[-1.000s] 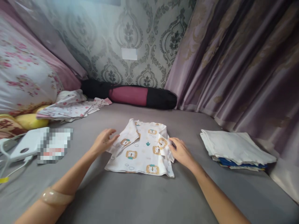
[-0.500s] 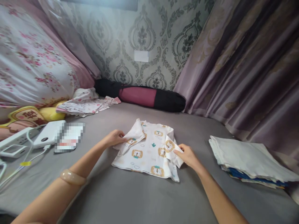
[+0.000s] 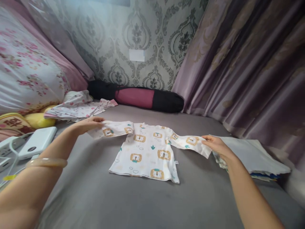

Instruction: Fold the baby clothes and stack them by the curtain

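Observation:
A small white long-sleeved shirt (image 3: 150,152) printed with lion faces lies spread on the grey bed sheet (image 3: 133,203), its hem towards me. Both of its sleeves are stretched out sideways. My left hand (image 3: 92,123) is closed on the cuff end of the left-side sleeve, fingers partly hidden behind the wrist. On the other side, my right hand (image 3: 215,144) pinches the right-side sleeve near its cuff, with the sleeve end hanging a little past the fingers. A pale bangle (image 3: 46,163) circles my left wrist.
Folded white cloths (image 3: 252,156) are stacked at the right, just beyond my right hand. A black and maroon bolster (image 3: 135,97) lies along the wall. At left are a pink-patterned garment (image 3: 78,106), a white power bank (image 3: 38,143), cables and a yellow plush (image 3: 39,120).
Both hands have moved apart, drawing the sleeves from over the shirt's body out to the sides. The view has shifted slightly to the right.

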The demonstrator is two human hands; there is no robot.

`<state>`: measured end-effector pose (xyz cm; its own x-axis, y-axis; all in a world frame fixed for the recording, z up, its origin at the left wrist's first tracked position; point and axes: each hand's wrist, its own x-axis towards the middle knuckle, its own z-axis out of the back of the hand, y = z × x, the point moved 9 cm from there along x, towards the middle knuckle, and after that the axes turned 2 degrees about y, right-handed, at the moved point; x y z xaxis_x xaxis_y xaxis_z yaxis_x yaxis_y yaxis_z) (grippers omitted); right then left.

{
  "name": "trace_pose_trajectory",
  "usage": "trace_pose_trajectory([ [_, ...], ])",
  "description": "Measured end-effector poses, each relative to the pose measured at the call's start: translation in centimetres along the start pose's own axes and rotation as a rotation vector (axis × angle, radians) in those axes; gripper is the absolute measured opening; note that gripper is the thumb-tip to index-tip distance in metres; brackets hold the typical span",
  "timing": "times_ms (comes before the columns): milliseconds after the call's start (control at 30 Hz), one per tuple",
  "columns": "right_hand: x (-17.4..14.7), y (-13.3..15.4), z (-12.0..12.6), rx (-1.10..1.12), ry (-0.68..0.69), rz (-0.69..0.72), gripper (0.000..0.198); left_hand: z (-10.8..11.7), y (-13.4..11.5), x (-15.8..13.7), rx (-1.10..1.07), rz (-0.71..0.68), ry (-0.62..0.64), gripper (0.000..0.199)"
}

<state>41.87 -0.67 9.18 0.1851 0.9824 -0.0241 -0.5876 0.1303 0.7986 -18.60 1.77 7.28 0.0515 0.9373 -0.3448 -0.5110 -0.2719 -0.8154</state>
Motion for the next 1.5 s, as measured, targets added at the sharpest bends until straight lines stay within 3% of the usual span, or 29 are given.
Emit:
trace_pose_trajectory([
  [100, 1.5, -1.2, 0.8, -0.147, 0.062, -0.018, 0.022, 1.6, -1.0, 0.2, 0.222, -0.011, -0.040, 0.038],
  [267, 3.4, -2.4, 1.8, -0.648, 0.043, 0.068, 0.027, 3.2, -2.1, 1.2, 0.577, -0.036, -0.151, 0.026],
  [433, 2.8, -2.8, 0.8, -0.992, 0.011, -0.016, 0.031, 4.2, -1.5, 2.7, 0.814, -0.037, -0.309, 0.034],
  [600, 1.2, -1.6, -1.8, -1.248, -0.064, 0.106, 0.036, 3.9, -1.4, 2.9, 0.999, -0.017, -0.427, 0.035],
  [867, 0.8, -1.9, -3.7, -1.368, -0.193, 0.221, 0.031, 2.3, -0.3, 4.0, 1.088, -0.014, -0.425, 0.037],
  [1000, 1.4, -1.7, -3.9, -1.350, -0.211, 0.190, 0.032, 0.8, -2.6, 4.0, 1.038, -0.083, -0.504, 0.042],
  [1067, 1.6, -1.5, -4.0, -1.327, -0.214, 0.169, 0.031, -1.5, -4.9, 3.7, 0.987, -0.213, -0.533, 0.042],
  [1133, 1.7, -0.8, -4.3, -1.286, -0.231, 0.176, 0.030, -5.6, -6.7, 3.5, 0.957, -0.294, -0.456, 0.039],
  [1267, 2.7, 0.9, -6.8, -1.051, -0.163, 0.226, 0.029, -18.9, -10.8, 0.0, 0.802, -0.614, -0.149, 0.025],
  [1400, 4.8, 2.5, -11.0, -0.828, 0.006, 0.238, 0.028, -32.7, -13.5, -7.6, 0.840, -0.911, 0.291, 0.021],
  [1500, 6.2, 3.6, -13.4, -0.735, 0.078, 0.234, 0.028, -36.6, -14.6, -11.2, 0.894, -0.945, 0.304, 0.038],
])
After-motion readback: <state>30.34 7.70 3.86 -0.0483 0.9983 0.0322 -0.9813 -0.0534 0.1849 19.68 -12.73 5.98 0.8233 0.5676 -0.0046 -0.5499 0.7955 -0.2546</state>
